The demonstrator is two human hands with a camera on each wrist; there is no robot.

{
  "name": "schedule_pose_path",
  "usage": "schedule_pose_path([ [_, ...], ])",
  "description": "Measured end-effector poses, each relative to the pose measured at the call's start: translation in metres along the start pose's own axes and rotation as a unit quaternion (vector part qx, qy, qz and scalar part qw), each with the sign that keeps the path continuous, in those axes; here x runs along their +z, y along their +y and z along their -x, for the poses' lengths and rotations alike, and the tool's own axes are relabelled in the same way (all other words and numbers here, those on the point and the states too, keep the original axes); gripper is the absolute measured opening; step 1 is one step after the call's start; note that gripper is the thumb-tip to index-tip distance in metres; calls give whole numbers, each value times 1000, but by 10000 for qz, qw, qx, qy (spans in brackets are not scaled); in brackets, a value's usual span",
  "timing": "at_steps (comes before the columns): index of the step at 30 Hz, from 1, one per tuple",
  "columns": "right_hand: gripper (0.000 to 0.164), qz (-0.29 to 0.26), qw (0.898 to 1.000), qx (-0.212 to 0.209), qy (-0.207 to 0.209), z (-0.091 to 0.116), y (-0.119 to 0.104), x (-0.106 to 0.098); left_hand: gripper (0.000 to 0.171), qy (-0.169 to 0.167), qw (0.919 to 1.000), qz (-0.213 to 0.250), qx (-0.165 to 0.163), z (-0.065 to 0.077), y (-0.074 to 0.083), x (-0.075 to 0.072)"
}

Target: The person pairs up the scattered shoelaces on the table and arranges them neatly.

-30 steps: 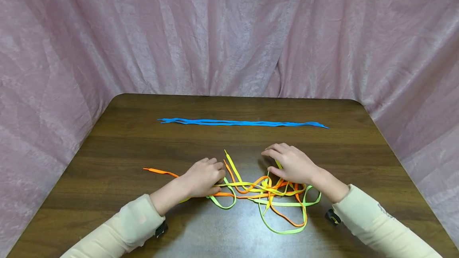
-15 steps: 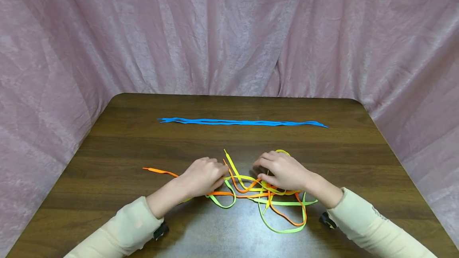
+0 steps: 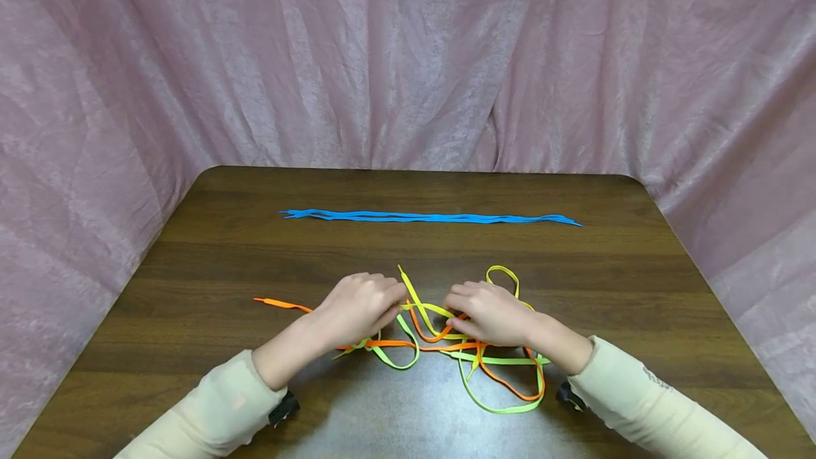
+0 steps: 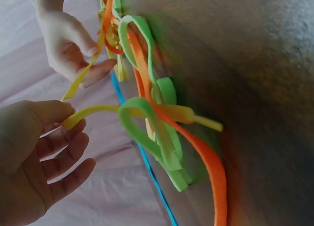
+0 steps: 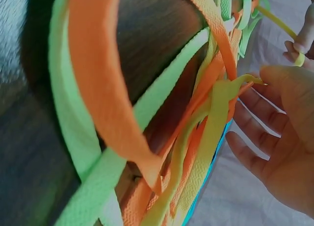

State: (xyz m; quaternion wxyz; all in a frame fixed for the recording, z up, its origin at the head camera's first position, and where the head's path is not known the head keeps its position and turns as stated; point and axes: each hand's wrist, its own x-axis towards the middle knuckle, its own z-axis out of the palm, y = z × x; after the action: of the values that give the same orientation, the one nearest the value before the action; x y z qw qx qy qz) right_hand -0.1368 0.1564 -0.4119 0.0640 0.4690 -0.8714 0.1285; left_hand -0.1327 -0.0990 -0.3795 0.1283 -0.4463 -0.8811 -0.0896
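Observation:
My left hand (image 3: 362,309) pinches a flat yellow shoelace (image 4: 95,110) between thumb and index finger, slightly above the table; its other fingers are loosely spread. To its right, my right hand (image 3: 494,314) pinches yellow shoelace (image 5: 238,84) at its fingertips, with an orange strand close by. Below both hands lies a loose tangle of yellow, orange shoelace (image 3: 283,303) and light green shoelace (image 3: 503,411). A yellow loop rises behind the right hand. In the left wrist view, a yellow tip sticks out beside a green loop. The hands cover part of the tangle.
Blue shoelaces (image 3: 433,218) lie stretched side by side across the far part of the brown wooden table (image 3: 191,253). Pink curtains (image 3: 408,55) hang around the table's back and sides.
My right hand has moved left and slightly nearer, into the tangle, and now pinches yellow shoelace. My left hand has lifted a little, raising its yellow strand.

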Motion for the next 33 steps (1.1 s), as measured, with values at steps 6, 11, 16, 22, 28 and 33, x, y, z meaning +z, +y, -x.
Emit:
schedule_pose_path([
  [6,6,-244,9996,151,6,0,2,-7,7,186,9998,24,-49,3,-5,-4],
  [11,7,-502,9979,381,128,3,8,-18,10,221,9995,56,-211,9,-13,-8],
  [16,9,-624,9961,613,125,8,9,-24,8,286,9989,116,-339,15,-22,-7],
  [22,9,-749,9944,741,40,11,13,-28,10,353,9969,164,-682,23,-33,-7],
  [28,10,-945,9919,833,190,15,18,-34,9,339,9936,165,-1064,32,-44,-8],
  [33,12,-978,9899,1007,182,19,25,-39,9,425,9910,254,-1241,38,-54,-10],
])
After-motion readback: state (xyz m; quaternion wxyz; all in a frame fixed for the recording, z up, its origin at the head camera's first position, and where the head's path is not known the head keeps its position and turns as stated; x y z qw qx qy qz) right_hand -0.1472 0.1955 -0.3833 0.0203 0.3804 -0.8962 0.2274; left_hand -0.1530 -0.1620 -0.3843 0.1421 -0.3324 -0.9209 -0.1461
